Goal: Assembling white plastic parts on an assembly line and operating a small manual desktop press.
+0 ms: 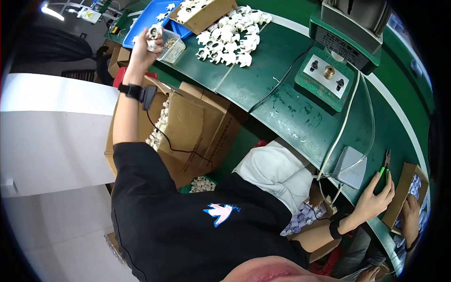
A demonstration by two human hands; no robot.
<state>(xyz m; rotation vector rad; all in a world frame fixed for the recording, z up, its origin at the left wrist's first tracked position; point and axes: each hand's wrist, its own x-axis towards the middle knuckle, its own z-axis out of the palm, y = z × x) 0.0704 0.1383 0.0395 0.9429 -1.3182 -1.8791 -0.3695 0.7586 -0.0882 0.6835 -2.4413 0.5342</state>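
Observation:
My left hand [144,52] is raised at the upper left, its fingers closed around white lobed parts [155,32] with round recesses. It is beside a clear plastic box [174,52] holding small brass-coloured pieces. My right hand [376,197] is far off at the right table edge, with thumb and fingers around the green handles of a pair of pliers [386,162]. The pliers' dark jaws point away from me. Many similar white parts [230,40] lie spread on the green table [244,87], between my two hands and farther back.
A green press [347,42] stands at the back right, with a brass fitting [329,72] on its base plate. Cables run past a grey pedal-like box [350,168]. Another person's hand [410,217] reaches into a cardboard box [401,199]. A large carton [192,127] sits below the table.

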